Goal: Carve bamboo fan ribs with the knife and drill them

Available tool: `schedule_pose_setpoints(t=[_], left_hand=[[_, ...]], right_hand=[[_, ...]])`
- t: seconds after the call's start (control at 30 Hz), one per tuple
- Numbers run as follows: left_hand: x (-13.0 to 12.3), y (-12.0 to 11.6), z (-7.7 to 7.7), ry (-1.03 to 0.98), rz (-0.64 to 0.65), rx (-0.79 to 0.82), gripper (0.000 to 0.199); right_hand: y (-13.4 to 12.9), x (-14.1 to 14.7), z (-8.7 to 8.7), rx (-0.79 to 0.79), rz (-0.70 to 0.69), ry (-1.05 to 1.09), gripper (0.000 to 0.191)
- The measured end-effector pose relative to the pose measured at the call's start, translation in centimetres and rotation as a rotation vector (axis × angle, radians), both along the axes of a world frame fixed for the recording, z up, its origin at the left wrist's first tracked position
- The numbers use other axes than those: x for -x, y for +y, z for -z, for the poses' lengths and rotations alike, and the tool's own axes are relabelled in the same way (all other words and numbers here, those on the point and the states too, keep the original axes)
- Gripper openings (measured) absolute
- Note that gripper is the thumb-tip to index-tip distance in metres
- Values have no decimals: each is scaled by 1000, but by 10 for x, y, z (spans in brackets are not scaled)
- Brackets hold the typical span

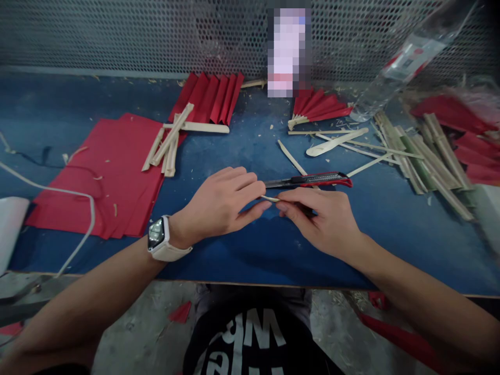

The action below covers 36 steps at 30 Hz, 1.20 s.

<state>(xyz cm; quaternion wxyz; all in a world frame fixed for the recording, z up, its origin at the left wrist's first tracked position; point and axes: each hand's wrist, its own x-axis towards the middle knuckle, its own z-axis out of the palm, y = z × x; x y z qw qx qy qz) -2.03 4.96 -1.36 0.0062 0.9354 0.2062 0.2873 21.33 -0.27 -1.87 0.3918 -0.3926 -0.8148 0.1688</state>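
Between the fingertips of my two hands runs a thin pale strip, probably bamboo (270, 198). My left hand (228, 200), with a watch on its wrist, pinches one end between thumb and forefinger. The other end is pinched by my right hand (320, 211), whose lower fingers are hidden beneath it. A utility knife (318, 179) with red and black handle lies on the table just beyond the fingers, its blade pointing left. Behind it rest a flat pale spoon-shaped piece (337, 142) and several thin sticks (369, 165).
Red paper sheets (97, 172) lie at left under bamboo pieces (171, 143). Folded red paper (209, 99) and a small red fan (320, 108) sit near the perforated panel (136, 36). At right are bamboo strips (422, 156) and a plastic bottle (406, 62). A white cable (91, 208) crosses the left side.
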Motion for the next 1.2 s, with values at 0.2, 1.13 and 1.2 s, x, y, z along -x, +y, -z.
schedule_pose_setpoints(t=[0.2,1.13,1.2], left_hand=[[-4,-2,3,-39,10,24,31],[-14,-16,5,-72,-121,-68,31],[-15,-18,5,-109,-170,-63,24]], right_hand=[[-2,-1,-3,123,6,-69,16],[-6,5,-3,102,82,-22,17],[-5,4,-4,108,82,-2,17]])
